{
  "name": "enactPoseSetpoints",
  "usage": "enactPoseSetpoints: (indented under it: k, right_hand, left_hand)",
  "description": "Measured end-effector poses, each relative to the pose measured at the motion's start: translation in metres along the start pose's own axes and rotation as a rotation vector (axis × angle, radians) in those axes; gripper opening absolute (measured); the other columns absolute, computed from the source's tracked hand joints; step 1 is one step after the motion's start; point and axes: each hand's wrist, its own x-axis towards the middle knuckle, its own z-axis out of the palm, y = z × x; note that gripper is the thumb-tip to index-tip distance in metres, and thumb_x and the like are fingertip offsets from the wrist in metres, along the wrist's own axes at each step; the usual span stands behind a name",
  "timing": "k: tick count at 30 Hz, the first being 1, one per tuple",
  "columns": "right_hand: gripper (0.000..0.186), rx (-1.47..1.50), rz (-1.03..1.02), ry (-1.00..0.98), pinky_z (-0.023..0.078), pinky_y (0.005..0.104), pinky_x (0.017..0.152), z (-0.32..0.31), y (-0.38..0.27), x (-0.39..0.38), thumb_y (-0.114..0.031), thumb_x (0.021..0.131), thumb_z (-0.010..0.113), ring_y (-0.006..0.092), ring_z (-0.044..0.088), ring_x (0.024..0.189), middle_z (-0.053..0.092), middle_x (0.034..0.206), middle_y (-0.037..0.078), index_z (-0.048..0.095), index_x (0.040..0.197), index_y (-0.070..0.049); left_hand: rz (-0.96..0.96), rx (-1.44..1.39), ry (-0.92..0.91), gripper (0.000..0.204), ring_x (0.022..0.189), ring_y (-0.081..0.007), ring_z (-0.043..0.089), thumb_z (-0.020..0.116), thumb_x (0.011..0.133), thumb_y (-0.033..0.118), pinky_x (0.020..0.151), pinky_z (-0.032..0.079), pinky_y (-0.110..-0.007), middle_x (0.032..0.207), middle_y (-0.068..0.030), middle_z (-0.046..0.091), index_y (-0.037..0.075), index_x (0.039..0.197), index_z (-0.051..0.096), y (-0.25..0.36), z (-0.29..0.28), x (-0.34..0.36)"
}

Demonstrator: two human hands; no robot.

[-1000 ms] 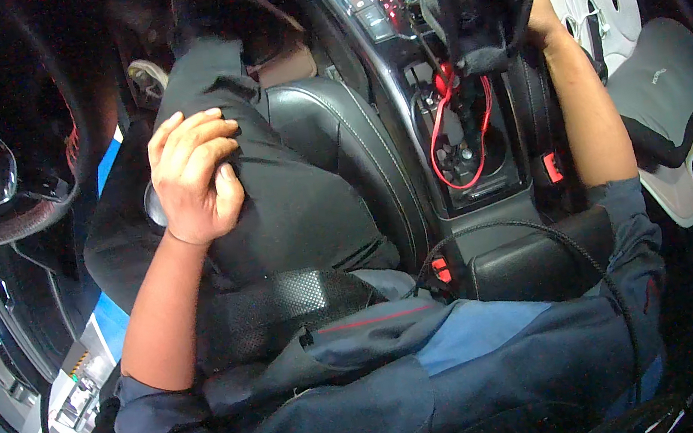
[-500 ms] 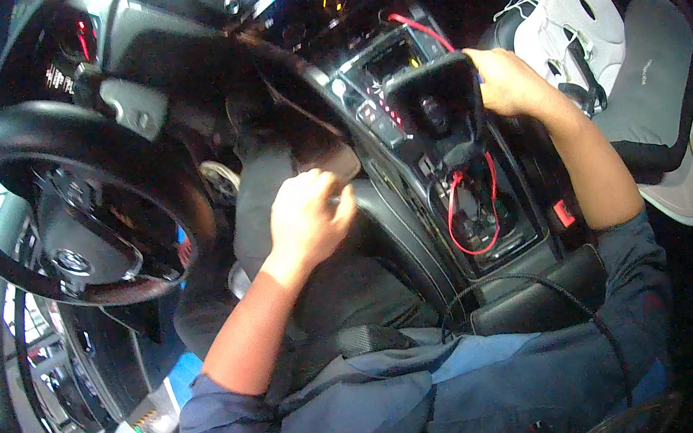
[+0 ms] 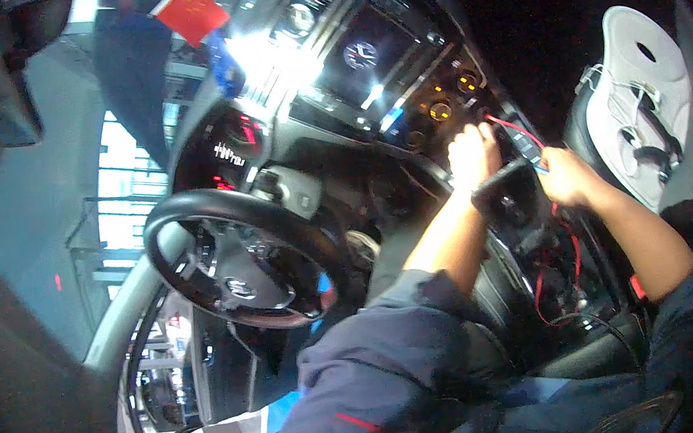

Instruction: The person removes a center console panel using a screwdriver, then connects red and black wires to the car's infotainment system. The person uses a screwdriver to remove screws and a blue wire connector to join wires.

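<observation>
I sit in a car, with both bare hands at the centre console. My left hand (image 3: 471, 162) reaches forward, fingers stretched and partly spread, over the panel below the lit climate knobs (image 3: 439, 112). A red wire (image 3: 518, 131) runs close to its fingertips. My right hand (image 3: 571, 178) is closed at the console's right side, beside the small console panel (image 3: 525, 145). A thin blue edge shows at its fingers, but what they hold is unclear. Between my hands stands a black part (image 3: 504, 178) above the gear lever area, its outline blurred and dark.
On the left is the steering wheel (image 3: 228, 205). A dashboard screen (image 3: 361, 54) sits ahead, a small red flag (image 3: 192, 12) farther left. White and grey seat-shaped pieces (image 3: 638, 85) lie at right. The red wire loops in the opened console, and a black cable (image 3: 606, 325) crosses near my right elbow.
My left hand has moved forward and right from above my lap to the console panel. My right hand stays beside the console. The view has swung up and left, showing more dashboard.
</observation>
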Motion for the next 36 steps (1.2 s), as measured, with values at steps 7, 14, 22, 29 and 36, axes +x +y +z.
enactPoseSetpoints:
  k: [7, 14, 22, 29, 36]
  right_hand:
    - [0.048, 0.184, 0.023, -0.182, 0.056, 0.0427, 0.068, 0.010, 0.006, 0.006, -0.043, 0.089, 0.067, 0.0295, 0.074, 0.069, 0.072, 0.070, 0.020, 0.075, 0.075, 0.002]
    - [0.047, 0.430, 0.066, -0.242, 0.055, 0.0424, 0.065, 0.028, 0.017, 0.008, -0.036, 0.090, 0.061, 0.0276, 0.071, 0.063, 0.070, 0.066, 0.017, 0.072, 0.072, 0.006]
    - [0.044, 0.578, 0.049, -0.115, 0.048, 0.0442, 0.062, 0.078, 0.048, 0.016, -0.033, 0.091, 0.062, 0.0247, 0.062, 0.061, 0.065, 0.064, 0.015, 0.068, 0.073, 0.007]
    - [0.053, 0.846, 0.178, -0.196, 0.048, 0.0448, 0.068, 0.086, 0.041, 0.005, -0.040, 0.097, 0.057, 0.0238, 0.064, 0.071, 0.069, 0.076, 0.018, 0.070, 0.087, 0.010]
    - [0.051, 0.760, 0.130, -0.147, 0.049, 0.0428, 0.068, 0.081, 0.041, 0.005, -0.039, 0.096, 0.057, 0.0217, 0.063, 0.070, 0.068, 0.074, 0.014, 0.070, 0.084, 0.009]
  left_hand:
    - [-0.034, -0.088, -0.048, 0.023, 0.080, -0.0307, 0.072, 0.057, 0.096, 0.023, 0.063, 0.059, -0.042, 0.093, -0.0126, 0.067, 0.009, 0.115, 0.060, 0.002, 0.010, 0.003]
    - [0.105, -0.078, -0.233, 0.024, 0.080, -0.0312, 0.074, 0.054, 0.099, 0.021, 0.067, 0.060, -0.043, 0.096, -0.0164, 0.070, 0.005, 0.113, 0.063, -0.008, -0.008, 0.014]
    - [0.239, -0.041, -0.019, 0.021, 0.077, -0.0295, 0.073, 0.057, 0.094, 0.023, 0.064, 0.060, -0.042, 0.091, -0.0132, 0.069, 0.006, 0.101, 0.067, -0.003, 0.006, 0.025]
    - [0.213, -0.004, 0.010, 0.019, 0.071, -0.0297, 0.074, 0.056, 0.095, 0.022, 0.059, 0.060, -0.042, 0.083, -0.0110, 0.070, 0.006, 0.097, 0.067, 0.002, 0.011, 0.025]
    - [0.331, -0.018, -0.015, 0.021, 0.064, -0.0327, 0.073, 0.057, 0.091, 0.022, 0.053, 0.058, -0.044, 0.075, -0.0155, 0.069, 0.003, 0.091, 0.066, -0.007, 0.010, 0.032]
